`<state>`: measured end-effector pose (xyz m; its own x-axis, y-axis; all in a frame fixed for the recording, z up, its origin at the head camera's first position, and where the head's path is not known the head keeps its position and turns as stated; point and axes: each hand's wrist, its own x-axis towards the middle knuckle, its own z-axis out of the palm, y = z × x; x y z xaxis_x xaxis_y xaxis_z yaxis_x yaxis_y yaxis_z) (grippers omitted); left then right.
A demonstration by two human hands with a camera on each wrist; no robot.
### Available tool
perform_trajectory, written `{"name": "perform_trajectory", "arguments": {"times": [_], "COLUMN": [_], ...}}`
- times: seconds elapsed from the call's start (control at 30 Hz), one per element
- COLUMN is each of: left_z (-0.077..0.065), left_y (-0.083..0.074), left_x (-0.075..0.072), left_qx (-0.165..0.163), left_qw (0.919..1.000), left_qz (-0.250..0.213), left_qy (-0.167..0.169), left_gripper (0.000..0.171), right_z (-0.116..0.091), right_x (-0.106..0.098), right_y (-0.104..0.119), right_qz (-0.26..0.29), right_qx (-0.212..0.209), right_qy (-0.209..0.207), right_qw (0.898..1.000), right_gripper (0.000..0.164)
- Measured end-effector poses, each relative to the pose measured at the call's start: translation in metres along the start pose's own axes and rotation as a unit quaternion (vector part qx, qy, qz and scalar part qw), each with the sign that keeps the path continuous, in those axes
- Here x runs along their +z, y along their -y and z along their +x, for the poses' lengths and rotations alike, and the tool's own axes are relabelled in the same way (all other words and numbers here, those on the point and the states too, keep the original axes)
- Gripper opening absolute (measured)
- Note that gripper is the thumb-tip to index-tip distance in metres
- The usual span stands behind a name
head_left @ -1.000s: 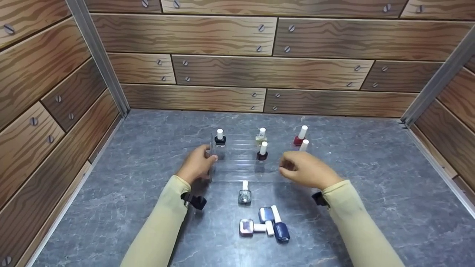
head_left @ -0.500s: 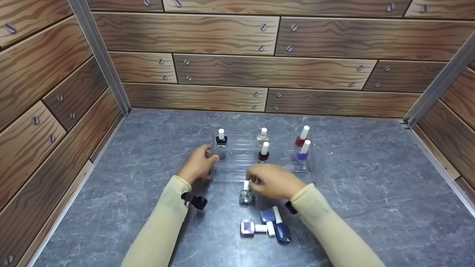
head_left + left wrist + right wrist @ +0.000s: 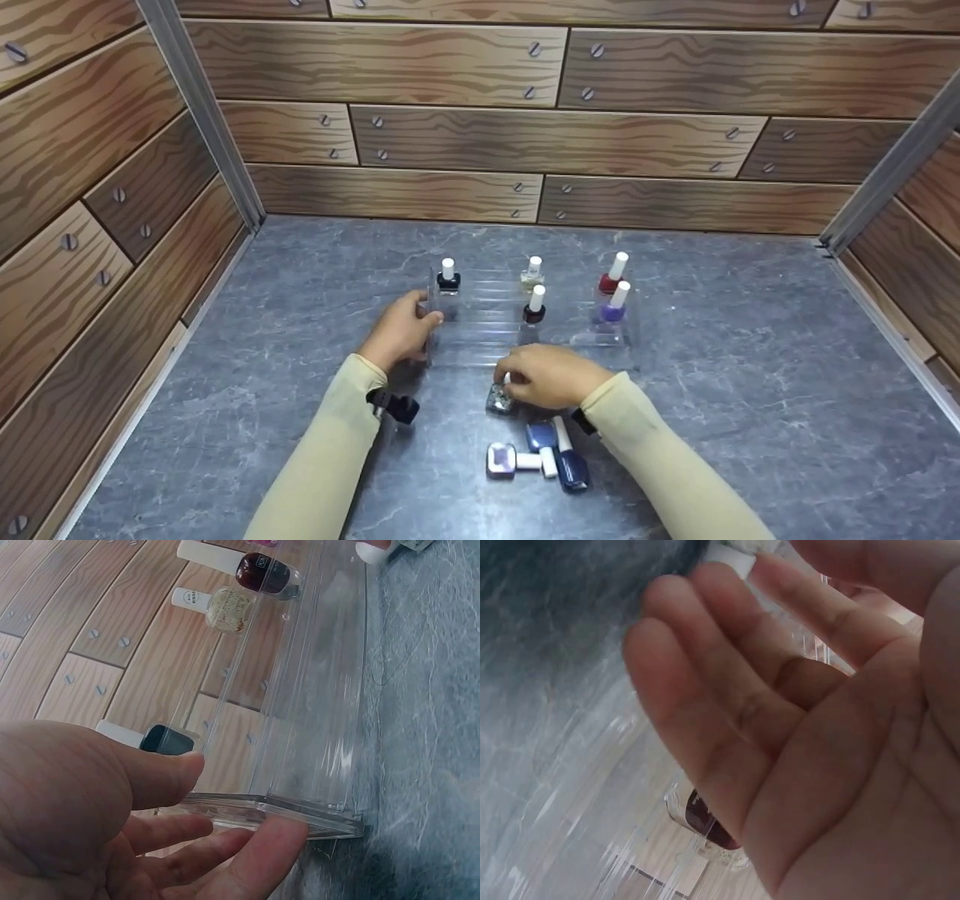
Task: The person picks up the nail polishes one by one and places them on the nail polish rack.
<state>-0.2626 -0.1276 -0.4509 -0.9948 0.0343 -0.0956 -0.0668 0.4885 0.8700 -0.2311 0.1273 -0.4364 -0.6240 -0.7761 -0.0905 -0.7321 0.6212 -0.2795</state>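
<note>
Right grip (image 3: pixel 555 375) holds a glittery grey bottle (image 3: pixel 498 400), left grip (image 3: pixel 397 330) a clear rack (image 3: pixel 480 335).

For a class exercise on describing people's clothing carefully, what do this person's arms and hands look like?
The left sleeve and right sleeve are long, plain and pale yellow. A small black wrist device sits at the left cuff; another black piece partly shows at the right. The left hand and right hand are ungloved.

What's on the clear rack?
Black bottle, pale bottle, red bottle, maroon bottle and purple bottle. The right hand covers part of the rack near its front; what's there is hidden.
</note>
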Motion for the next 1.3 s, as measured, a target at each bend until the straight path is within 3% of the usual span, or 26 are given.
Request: {"name": "perform_trajectory", "arguments": {"times": [0.27,0.5,0.73,1.07,1.3], "left_z": [0.0,0.001,0.002,0.001,0.001], "left_y": [0.0,-0.002,-0.001,-0.001,0.0], "left_x": [-0.003,-0.003,0.0,-0.001,-0.001], "left_qx": [0.004,0.006,0.002,0.009,0.008], "left_qw": [0.9996,0.9994,0.9999,0.9997,0.9999], "left_qz": [0.026,0.034,0.013,0.021,0.008], "left_qy": [0.0,0.006,0.009,0.005,0.006], "left_gripper": [0.048,0.048,0.047,0.045,0.044], "right_z": [0.0,-0.004,-0.005,-0.009,-0.012], "right_x": [-0.003,-0.004,-0.003,-0.012,-0.014], "right_y": [0.0,-0.002,-0.006,-0.003,-0.005], "right_qz": [0.025,0.052,0.098,0.027,-0.005], "right_qx": [0.023,0.006,0.047,0.12,0.082], "right_qy": [0.015,0.015,0.023,0.033,0.044], "right_qw": [0.999,0.999,0.994,0.992,0.996], "right_gripper": [0.019,0.007,0.026,0.028,0.027]}}
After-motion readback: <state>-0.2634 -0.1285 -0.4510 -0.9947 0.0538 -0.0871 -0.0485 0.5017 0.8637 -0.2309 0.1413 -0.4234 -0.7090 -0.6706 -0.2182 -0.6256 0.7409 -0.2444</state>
